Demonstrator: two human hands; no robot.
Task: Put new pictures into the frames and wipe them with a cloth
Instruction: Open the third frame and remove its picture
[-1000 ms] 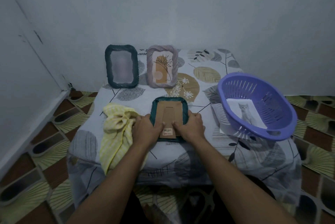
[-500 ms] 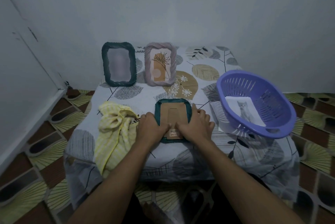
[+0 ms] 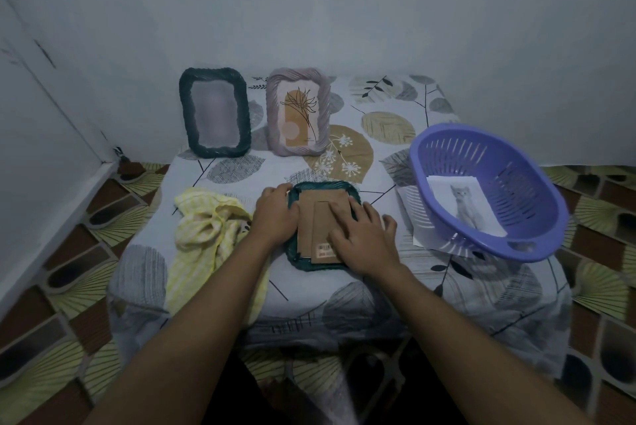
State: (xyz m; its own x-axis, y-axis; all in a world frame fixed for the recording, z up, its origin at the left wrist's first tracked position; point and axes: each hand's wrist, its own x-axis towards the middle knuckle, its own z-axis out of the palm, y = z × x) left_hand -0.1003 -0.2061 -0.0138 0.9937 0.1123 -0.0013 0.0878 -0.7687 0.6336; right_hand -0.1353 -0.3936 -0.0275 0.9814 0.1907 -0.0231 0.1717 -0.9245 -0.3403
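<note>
You are part way through, I think. The small green frame (image 3: 293,257) lies face down in front of you, with its brown back (image 3: 309,218) showing. Your left hand (image 3: 275,214) holds its left edge with bent fingers. Your right hand (image 3: 361,238) lies flat on the back, fingers spread. At 12 o'clock the pink frame (image 3: 273,108) has a plant picture. The cat picture (image 3: 464,204) waits in the purple basket (image 3: 481,149) at 3 o'clock. The yellow cloth (image 3: 203,228) lies at 9 o'clock, so wiping looks left to do

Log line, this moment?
left hand: grips teal frame rim | right hand: flat on cardboard backing | yellow cloth: beside frame | cat picture: in basket
</note>
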